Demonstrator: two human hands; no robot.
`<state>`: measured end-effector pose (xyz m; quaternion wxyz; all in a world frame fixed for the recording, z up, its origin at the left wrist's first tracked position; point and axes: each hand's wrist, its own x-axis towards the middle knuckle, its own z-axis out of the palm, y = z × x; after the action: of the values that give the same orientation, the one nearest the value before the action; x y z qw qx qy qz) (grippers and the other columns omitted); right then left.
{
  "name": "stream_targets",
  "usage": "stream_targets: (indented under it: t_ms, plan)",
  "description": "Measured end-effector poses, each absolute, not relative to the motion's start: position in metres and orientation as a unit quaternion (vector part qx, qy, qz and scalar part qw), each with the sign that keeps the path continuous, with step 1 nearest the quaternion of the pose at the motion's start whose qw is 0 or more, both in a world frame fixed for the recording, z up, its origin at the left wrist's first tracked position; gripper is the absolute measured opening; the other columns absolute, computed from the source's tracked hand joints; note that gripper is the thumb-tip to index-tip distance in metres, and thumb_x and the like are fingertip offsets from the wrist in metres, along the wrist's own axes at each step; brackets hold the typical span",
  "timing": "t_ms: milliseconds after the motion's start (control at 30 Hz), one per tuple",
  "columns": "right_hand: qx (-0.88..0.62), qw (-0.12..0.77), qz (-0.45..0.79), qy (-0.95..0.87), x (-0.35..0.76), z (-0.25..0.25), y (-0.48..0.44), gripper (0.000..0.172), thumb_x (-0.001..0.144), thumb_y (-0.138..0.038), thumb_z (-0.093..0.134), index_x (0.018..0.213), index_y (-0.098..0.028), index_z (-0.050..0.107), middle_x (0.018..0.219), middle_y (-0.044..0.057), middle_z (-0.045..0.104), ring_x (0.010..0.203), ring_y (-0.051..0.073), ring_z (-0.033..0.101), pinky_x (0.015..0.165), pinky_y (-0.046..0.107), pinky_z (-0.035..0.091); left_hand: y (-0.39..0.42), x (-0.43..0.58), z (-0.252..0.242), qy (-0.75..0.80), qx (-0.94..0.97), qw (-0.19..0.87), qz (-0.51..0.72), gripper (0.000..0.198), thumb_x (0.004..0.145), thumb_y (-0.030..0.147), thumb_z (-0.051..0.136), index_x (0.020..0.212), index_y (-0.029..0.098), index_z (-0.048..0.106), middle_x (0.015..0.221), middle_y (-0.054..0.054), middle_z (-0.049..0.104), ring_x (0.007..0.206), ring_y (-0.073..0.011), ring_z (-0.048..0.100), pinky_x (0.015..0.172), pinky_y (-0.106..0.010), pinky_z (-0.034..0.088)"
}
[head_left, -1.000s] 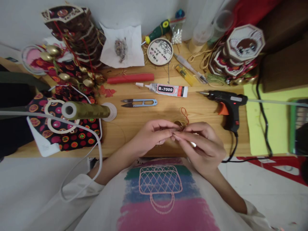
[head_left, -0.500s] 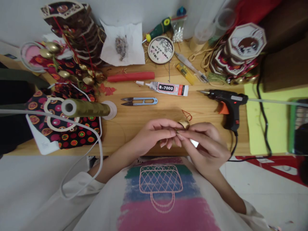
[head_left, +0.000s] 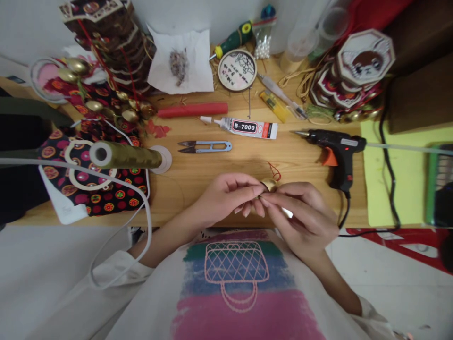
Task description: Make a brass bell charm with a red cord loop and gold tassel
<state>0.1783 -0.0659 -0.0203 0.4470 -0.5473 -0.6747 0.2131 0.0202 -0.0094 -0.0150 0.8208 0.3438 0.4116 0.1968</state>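
Observation:
My left hand (head_left: 226,196) and my right hand (head_left: 300,212) meet fingertip to fingertip over the near edge of the wooden table (head_left: 219,174). Between them they pinch a small gold bell (head_left: 269,183) with a short red cord (head_left: 274,170) sticking up behind it. Both hands have their fingers closed around the bell, which is mostly hidden by them. Thread snips (head_left: 205,147) lie just beyond my left hand.
A B-7000 glue tube (head_left: 244,126), a red stick (head_left: 193,110) and a black hot glue gun (head_left: 332,146) with its cord lie on the table. A gold ribbon spool (head_left: 123,156) rests on patterned fabric at left. Stacked decorated boxes (head_left: 354,75) stand at the back right.
The gold bell has come further into sight between my fingertips and the red cord has dropped lower. My hands stay in the same place.

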Motion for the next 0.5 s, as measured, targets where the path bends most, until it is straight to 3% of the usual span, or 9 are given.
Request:
stream_targets:
  t_ms: [233, 367, 500]
  plan:
    - [-0.532, 0.442, 0.262, -0.673, 0.182, -0.034, -0.063, 0.021, 0.081, -0.008, 0.062, 0.093, -0.023, 0.068, 0.114, 0.008, 0.060, 0.082, 0.016, 0.066, 0.069, 0.033, 0.058, -0.003, 0.019, -0.013, 0.441, 0.488, 0.737, 0.157, 0.019, 0.086, 0.023, 0.050, 0.075, 0.013, 0.061, 0.061, 0.001, 0.064, 0.049, -0.0053, 0.047, 0.049, -0.018, 0.037]
    - [-0.541, 0.406, 0.305, -0.670, 0.182, -0.043, -0.064, 0.013, 0.083, -0.012, 0.061, 0.091, -0.021, 0.064, 0.117, 0.010, 0.063, 0.105, 0.022, 0.064, 0.084, 0.037, 0.056, 0.002, 0.017, -0.014, 0.447, 0.621, 0.634, 0.110, 0.022, 0.086, 0.018, 0.047, 0.069, 0.015, 0.060, 0.064, 0.002, 0.065, 0.058, -0.0076, 0.054, 0.058, -0.021, 0.040]
    - [-0.534, 0.412, 0.312, -0.669, 0.177, -0.051, -0.067, 0.014, 0.084, -0.010, 0.058, 0.094, -0.021, 0.059, 0.120, 0.010, 0.063, 0.111, 0.020, 0.062, 0.089, 0.036, 0.054, 0.004, 0.018, -0.009, 0.450, 0.715, 0.531, 0.068, 0.026, 0.088, 0.017, 0.046, 0.066, 0.016, 0.059, 0.066, 0.002, 0.066, 0.063, -0.0093, 0.057, 0.062, -0.023, 0.038]
